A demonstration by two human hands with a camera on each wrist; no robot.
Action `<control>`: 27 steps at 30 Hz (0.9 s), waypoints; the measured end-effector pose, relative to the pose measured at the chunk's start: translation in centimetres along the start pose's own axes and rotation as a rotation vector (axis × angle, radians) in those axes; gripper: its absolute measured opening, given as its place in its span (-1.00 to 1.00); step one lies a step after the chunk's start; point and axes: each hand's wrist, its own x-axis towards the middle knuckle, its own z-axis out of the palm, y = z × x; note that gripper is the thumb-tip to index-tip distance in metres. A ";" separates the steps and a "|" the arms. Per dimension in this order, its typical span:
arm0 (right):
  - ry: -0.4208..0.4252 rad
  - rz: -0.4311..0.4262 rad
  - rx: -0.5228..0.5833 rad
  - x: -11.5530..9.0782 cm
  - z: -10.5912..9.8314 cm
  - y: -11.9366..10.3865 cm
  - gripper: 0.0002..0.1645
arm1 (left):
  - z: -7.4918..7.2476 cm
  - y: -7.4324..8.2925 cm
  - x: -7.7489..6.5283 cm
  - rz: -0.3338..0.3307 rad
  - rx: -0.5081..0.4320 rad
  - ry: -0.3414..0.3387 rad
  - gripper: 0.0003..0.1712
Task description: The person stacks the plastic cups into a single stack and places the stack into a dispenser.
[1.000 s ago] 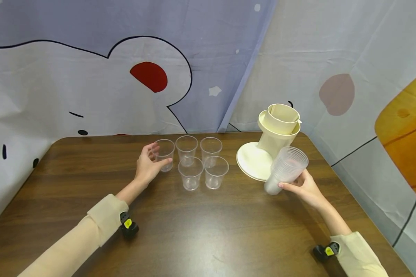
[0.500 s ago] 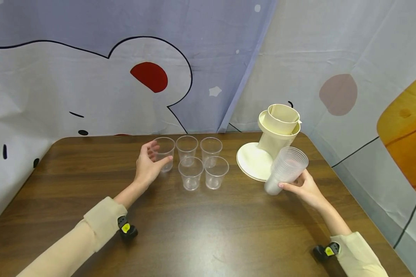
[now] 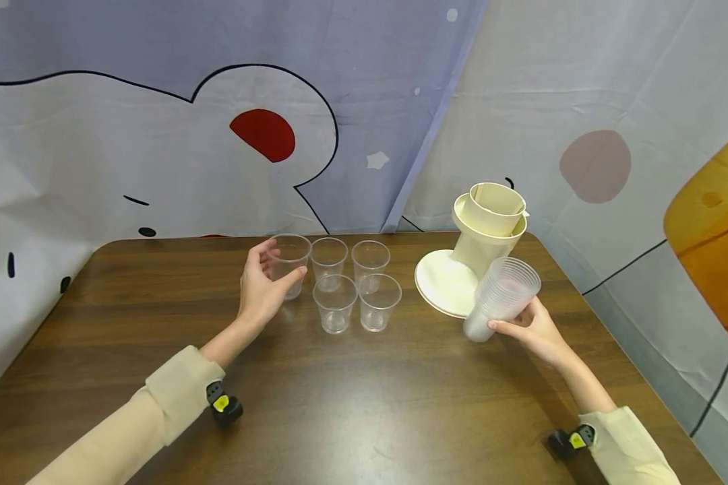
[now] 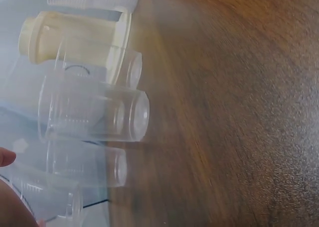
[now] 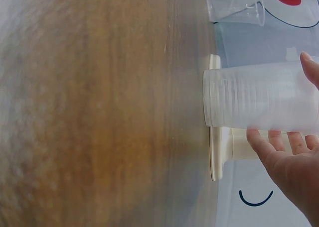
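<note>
In the head view my left hand (image 3: 263, 286) holds a clear plastic cup (image 3: 289, 269) between thumb and fingers, at the back left of a group of similar cups. In the left wrist view, the base of this cup stops short of the table surface. Two clear cups stand beside it at the back, and a front-left cup (image 3: 335, 306) and a front-right cup (image 3: 379, 306) stand before them. My right hand (image 3: 534, 330) grips a tall stack of nested clear cups (image 3: 502, 296) from the right side, thumb in front. The stack stands on the table, appearing whitish.
A cream plastic stand (image 3: 472, 252) with a round base and a ring-shaped top is behind the stack. The brown wooden table (image 3: 364, 404) runs back to a printed curtain (image 3: 158, 155), which also closes the right side.
My left hand has raised its cup slightly and shifted it a little to the right. The right hand and the stack have stayed in place.
</note>
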 end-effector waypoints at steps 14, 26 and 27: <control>0.000 -0.009 -0.005 0.0 0.0 0.1 -0.21 | 0.5 1.5 -0.2 0.058 -0.014 0.024 -0.19; 0.003 -0.008 -0.001 0.0 -0.1 0.2 -0.21 | 1.8 3.8 -0.7 0.114 -0.069 0.001 -0.18; 0.002 -0.006 -0.003 0.0 -0.1 0.3 -0.21 | 1.9 3.9 -0.7 0.119 -0.071 0.000 -0.18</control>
